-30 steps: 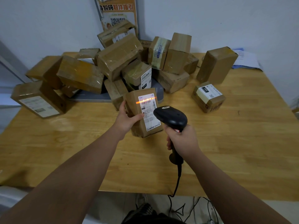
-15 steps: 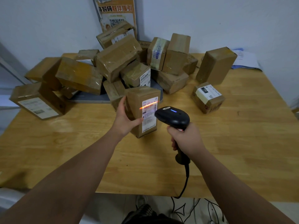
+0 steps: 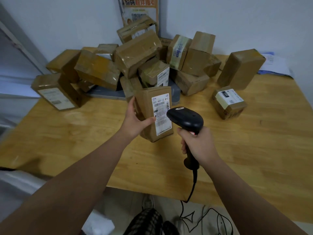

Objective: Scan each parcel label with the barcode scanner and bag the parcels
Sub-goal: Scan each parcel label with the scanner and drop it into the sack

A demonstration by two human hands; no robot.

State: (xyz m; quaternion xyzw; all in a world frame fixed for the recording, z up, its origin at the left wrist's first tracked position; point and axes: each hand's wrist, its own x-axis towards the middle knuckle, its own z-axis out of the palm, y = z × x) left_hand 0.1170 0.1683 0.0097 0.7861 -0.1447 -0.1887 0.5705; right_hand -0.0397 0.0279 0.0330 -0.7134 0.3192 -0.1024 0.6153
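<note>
Left hand: my view shows the left hand [image 3: 137,121] gripping the tape-wrapped brown cardboard parcel [image 3: 144,102], thumb across the front face, fingers behind the left edge.
Parcel position: upright, slightly tilted, over the front middle of the pale wooden table [image 3: 254,150]; I cannot tell whether its lower corner touches the top.
Parcel label: white shipping label [image 3: 161,116] facing me, top line reads "502 602-12 812", barcodes below it; the smaller print is blurred.
Right hand: the right hand [image 3: 198,146] is wrapped round the handle of the black pistol-shaped barcode scanner [image 3: 186,117].
Scanner: its head is just beside the label's right edge; the black cable [image 3: 193,185] drops over the table's front edge.
Pile: heap of brown taped cardboard boxes [image 3: 135,53] behind the parcel, against the wall.
Wall poster: orange heading on the poster [image 3: 140,7] partly reads "取件指引".
</note>
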